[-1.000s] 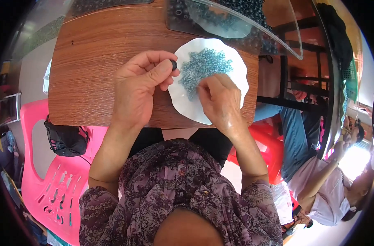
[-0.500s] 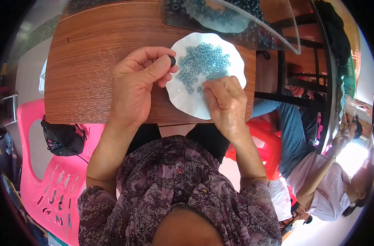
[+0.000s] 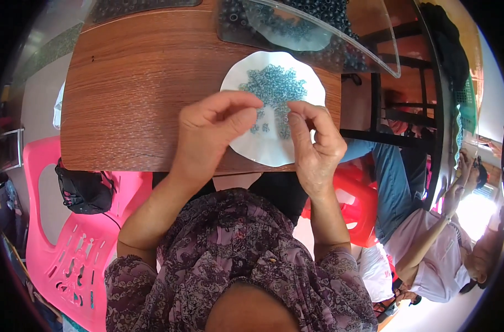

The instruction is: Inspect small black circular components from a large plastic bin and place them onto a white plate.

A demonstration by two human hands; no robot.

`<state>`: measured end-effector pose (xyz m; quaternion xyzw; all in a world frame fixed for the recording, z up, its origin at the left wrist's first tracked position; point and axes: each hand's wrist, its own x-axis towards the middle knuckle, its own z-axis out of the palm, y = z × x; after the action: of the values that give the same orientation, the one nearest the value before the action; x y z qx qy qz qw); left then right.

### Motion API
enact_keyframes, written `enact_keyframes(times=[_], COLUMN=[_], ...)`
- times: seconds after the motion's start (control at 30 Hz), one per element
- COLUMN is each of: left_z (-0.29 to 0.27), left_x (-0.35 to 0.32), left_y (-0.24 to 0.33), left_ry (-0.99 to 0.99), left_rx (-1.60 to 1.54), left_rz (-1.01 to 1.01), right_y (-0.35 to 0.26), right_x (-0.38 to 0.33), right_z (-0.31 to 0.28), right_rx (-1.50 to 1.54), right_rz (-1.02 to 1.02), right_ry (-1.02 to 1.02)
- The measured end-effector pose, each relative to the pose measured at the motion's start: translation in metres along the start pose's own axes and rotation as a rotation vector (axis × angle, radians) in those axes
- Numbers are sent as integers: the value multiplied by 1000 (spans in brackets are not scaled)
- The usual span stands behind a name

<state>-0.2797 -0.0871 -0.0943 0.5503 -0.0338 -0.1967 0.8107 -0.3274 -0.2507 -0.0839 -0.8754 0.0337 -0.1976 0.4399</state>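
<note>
A white plate with a wavy rim (image 3: 267,157) lies on the table, bearing a heap of small clear bluish ring-like pieces (image 3: 274,83). Over its left part is my left hand (image 3: 216,128), thumb and fingers closed in a pinch. The small black round piece it held half a second ago is now hidden by the fingers. My right hand (image 3: 320,145) hovers over the right part of the plate, thumb and forefinger pinched. What sits between those tips is too small to make out. The fingertips of both hands face each other, a short gap apart.
The brown wooden table (image 3: 130,105) carries a clear plastic bin (image 3: 368,61) with many dark round pieces at its far right, and another clear container (image 3: 136,10) at the far left. A pink chair (image 3: 39,232) holds a black bag (image 3: 83,191). Another person (image 3: 423,243) sits at right.
My right hand has risen from the pieces on the plate, and my left has shifted right and turned. The hands are closer together. The black piece no longer shows.
</note>
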Motion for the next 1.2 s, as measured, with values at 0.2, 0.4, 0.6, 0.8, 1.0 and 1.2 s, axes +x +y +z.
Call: enact_keyframes(times=[0.2, 0.4, 0.6, 0.8, 1.0, 1.2], left_z=[24, 31, 26, 25, 24, 22], left_x=[-5, -2, 5, 8, 10, 11], left_y=[-4, -7, -10, -8, -9, -7], left_ry=[-42, -80, -89, -118, -135, -165], left_rx=[196, 105, 191, 355, 242, 481], left_rz=[54, -4, 25, 137, 26, 199], right_y=[-11, -10, -12, -2, 0, 0], right_x=[2, -2, -2, -5, -6, -3], right_z=[-2, 0, -5, -6, -8, -8], right_rx=[-334, -308, -59, -18, -43, 20], right_rz=[-392, -465, -162, -148, -121, -109], right_ry=[103, 152, 1, 39, -14, -34])
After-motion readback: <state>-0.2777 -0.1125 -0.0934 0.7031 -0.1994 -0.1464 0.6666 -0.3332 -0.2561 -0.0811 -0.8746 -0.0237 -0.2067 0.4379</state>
